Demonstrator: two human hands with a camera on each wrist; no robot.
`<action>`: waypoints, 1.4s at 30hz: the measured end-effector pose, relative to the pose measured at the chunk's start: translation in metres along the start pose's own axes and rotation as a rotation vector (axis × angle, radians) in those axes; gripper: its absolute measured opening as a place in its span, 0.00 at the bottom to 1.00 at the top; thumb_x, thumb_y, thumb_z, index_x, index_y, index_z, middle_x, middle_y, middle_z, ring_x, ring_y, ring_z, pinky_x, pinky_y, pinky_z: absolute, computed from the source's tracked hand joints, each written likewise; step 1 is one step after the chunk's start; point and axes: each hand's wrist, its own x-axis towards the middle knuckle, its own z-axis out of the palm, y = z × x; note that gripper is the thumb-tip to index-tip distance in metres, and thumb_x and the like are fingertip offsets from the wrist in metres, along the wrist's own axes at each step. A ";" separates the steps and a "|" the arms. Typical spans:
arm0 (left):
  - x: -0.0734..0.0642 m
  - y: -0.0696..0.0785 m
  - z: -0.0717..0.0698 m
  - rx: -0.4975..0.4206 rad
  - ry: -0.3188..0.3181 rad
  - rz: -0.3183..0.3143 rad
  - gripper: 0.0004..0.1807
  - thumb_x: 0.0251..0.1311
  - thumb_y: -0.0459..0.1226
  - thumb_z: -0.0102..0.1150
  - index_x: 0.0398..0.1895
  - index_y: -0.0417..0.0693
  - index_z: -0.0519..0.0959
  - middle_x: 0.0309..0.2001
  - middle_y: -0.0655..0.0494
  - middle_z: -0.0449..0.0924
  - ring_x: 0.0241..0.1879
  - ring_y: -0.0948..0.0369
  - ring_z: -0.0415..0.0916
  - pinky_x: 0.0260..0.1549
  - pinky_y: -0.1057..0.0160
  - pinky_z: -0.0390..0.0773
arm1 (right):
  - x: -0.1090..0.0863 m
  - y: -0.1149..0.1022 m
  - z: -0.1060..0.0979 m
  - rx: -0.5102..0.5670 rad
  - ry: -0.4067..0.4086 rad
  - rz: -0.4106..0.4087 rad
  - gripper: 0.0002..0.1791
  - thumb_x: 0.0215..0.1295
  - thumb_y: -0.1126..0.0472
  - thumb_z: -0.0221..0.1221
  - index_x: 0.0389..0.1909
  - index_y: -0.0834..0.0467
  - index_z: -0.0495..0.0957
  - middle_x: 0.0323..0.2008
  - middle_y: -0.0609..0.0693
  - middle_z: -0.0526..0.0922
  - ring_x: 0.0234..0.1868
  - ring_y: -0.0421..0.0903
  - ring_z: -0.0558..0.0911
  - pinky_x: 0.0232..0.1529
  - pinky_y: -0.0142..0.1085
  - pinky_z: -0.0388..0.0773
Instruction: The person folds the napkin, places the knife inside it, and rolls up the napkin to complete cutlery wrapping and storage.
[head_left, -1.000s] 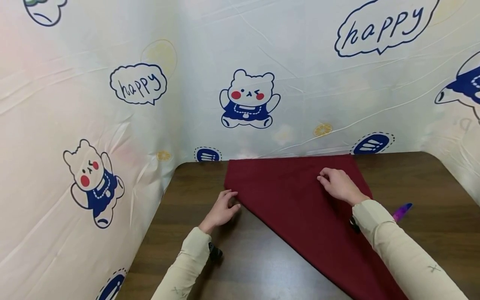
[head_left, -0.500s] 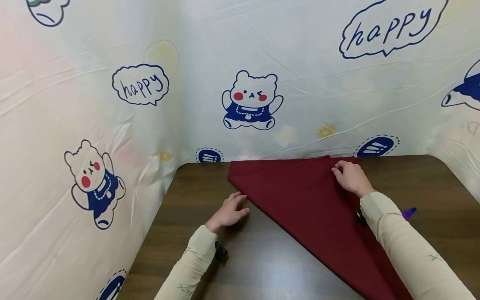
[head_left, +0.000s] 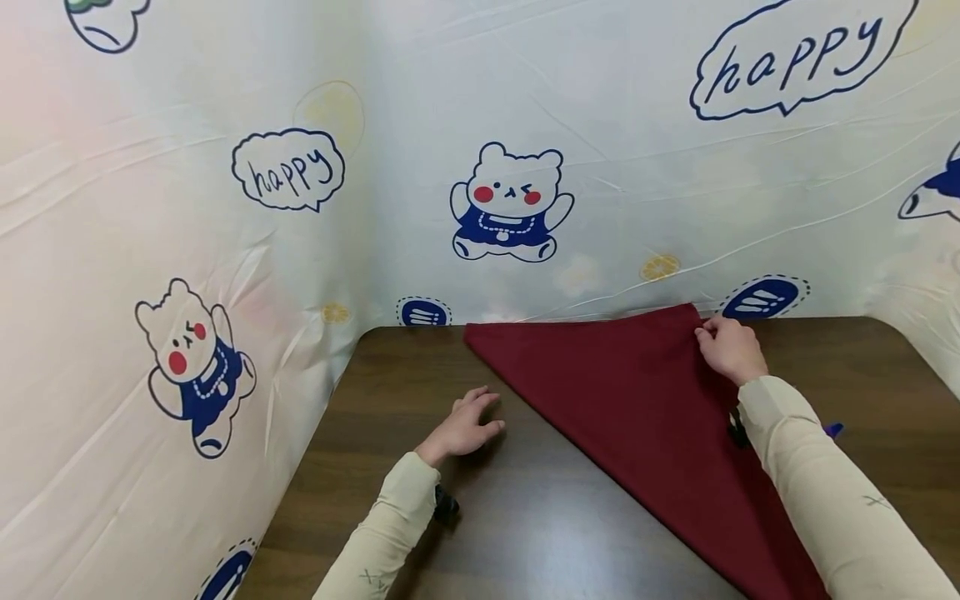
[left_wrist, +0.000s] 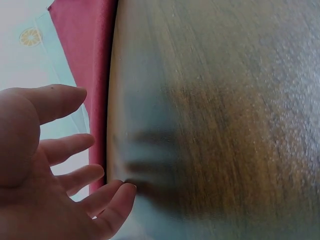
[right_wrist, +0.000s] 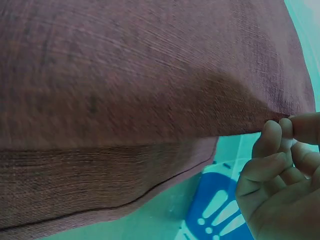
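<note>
A dark red cloth (head_left: pixel 622 408), folded into a rough triangle, lies on the wooden table with its slanting fold facing the left hand. My right hand (head_left: pixel 732 350) pinches the cloth's edge near its far right corner, between thumb and fingertips. In the right wrist view the right hand (right_wrist: pixel 285 175) holds the upper layer, and a lower layer with a dark seam shows beneath it. My left hand (head_left: pixel 465 427) hovers beside the fold with fingers spread. In the left wrist view the left hand (left_wrist: pixel 65 170) holds nothing; the cloth's rolled edge (left_wrist: pixel 102 75) runs just behind its fingertips.
The brown wooden table (head_left: pixel 405 383) ends at a printed curtain (head_left: pixel 600 108) with bears and "happy" bubbles, which hangs at the back and sides. A small purple-blue object (head_left: pixel 833 430) lies on the right, mostly hidden behind the right sleeve.
My right hand has moved right, drawing the cloth's upper layer and its far corner rightward. The left end of the cloth has narrowed to a point. My left hand has shifted slightly right.
</note>
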 end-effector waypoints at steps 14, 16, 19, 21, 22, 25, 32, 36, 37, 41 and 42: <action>-0.001 0.002 0.001 0.029 -0.009 0.002 0.29 0.65 0.41 0.55 0.67 0.38 0.66 0.71 0.35 0.55 0.68 0.36 0.54 0.65 0.40 0.58 | 0.007 0.023 -0.008 -0.008 0.060 0.106 0.25 0.72 0.52 0.42 0.52 0.69 0.73 0.50 0.74 0.75 0.48 0.74 0.73 0.44 0.61 0.70; -0.002 0.002 0.001 0.026 -0.014 0.004 0.29 0.65 0.41 0.55 0.67 0.37 0.66 0.72 0.35 0.55 0.69 0.36 0.53 0.65 0.39 0.57 | 0.008 0.026 -0.008 -0.005 0.060 0.120 0.25 0.72 0.52 0.41 0.51 0.69 0.74 0.50 0.74 0.75 0.48 0.74 0.73 0.44 0.61 0.70; -0.003 0.002 0.001 0.022 -0.025 0.004 0.29 0.65 0.41 0.55 0.67 0.37 0.66 0.72 0.35 0.54 0.69 0.37 0.53 0.66 0.39 0.56 | 0.009 0.030 -0.008 0.004 0.051 0.150 0.25 0.72 0.51 0.41 0.52 0.68 0.73 0.51 0.74 0.75 0.49 0.74 0.73 0.44 0.60 0.70; -0.003 0.003 0.001 0.023 -0.032 0.002 0.29 0.66 0.41 0.55 0.67 0.38 0.66 0.72 0.34 0.54 0.69 0.37 0.52 0.66 0.39 0.56 | 0.009 0.032 -0.008 0.008 0.047 0.171 0.25 0.72 0.51 0.41 0.52 0.68 0.73 0.51 0.74 0.74 0.49 0.74 0.73 0.43 0.60 0.71; -0.003 0.003 0.000 0.023 -0.036 -0.001 0.29 0.66 0.41 0.55 0.67 0.38 0.66 0.72 0.34 0.54 0.69 0.37 0.52 0.66 0.39 0.56 | 0.009 0.033 -0.008 0.009 0.045 0.179 0.25 0.72 0.51 0.41 0.52 0.68 0.73 0.51 0.74 0.74 0.49 0.74 0.73 0.42 0.60 0.71; -0.003 0.004 0.000 0.028 -0.043 -0.007 0.29 0.66 0.42 0.55 0.67 0.38 0.66 0.72 0.35 0.54 0.69 0.37 0.52 0.66 0.39 0.56 | 0.010 0.037 -0.008 0.009 0.043 0.193 0.25 0.72 0.51 0.41 0.52 0.68 0.73 0.51 0.75 0.73 0.48 0.74 0.73 0.41 0.59 0.71; -0.002 0.004 -0.002 0.058 -0.051 0.000 0.30 0.65 0.42 0.55 0.67 0.38 0.66 0.71 0.35 0.55 0.69 0.37 0.53 0.65 0.39 0.56 | 0.014 0.041 -0.007 -0.002 0.010 0.225 0.25 0.71 0.50 0.41 0.53 0.66 0.72 0.53 0.76 0.72 0.49 0.75 0.72 0.42 0.60 0.71; -0.002 0.002 -0.001 0.079 -0.055 0.002 0.30 0.65 0.43 0.55 0.67 0.38 0.67 0.71 0.35 0.56 0.69 0.38 0.53 0.65 0.40 0.57 | 0.014 0.044 -0.007 -0.025 -0.038 0.221 0.25 0.70 0.51 0.40 0.53 0.67 0.72 0.53 0.76 0.71 0.49 0.74 0.72 0.40 0.58 0.72; -0.002 0.002 0.000 0.080 -0.059 -0.002 0.30 0.65 0.43 0.55 0.67 0.39 0.67 0.71 0.35 0.55 0.69 0.38 0.53 0.66 0.40 0.57 | 0.014 0.046 -0.006 -0.030 -0.054 0.216 0.25 0.69 0.52 0.40 0.52 0.67 0.71 0.52 0.75 0.72 0.48 0.74 0.73 0.39 0.57 0.72; -0.003 0.002 0.000 0.081 -0.072 -0.017 0.30 0.65 0.44 0.55 0.68 0.40 0.67 0.72 0.36 0.55 0.70 0.39 0.52 0.66 0.40 0.58 | 0.014 0.053 0.000 -0.037 -0.119 0.203 0.23 0.67 0.52 0.42 0.49 0.67 0.71 0.49 0.73 0.73 0.45 0.69 0.74 0.34 0.51 0.73; -0.004 0.002 0.000 0.079 -0.072 -0.020 0.30 0.65 0.44 0.55 0.67 0.40 0.67 0.72 0.36 0.55 0.70 0.39 0.52 0.66 0.40 0.58 | 0.015 0.055 0.001 -0.036 -0.133 0.202 0.23 0.67 0.52 0.42 0.49 0.67 0.71 0.49 0.72 0.73 0.45 0.68 0.74 0.33 0.50 0.73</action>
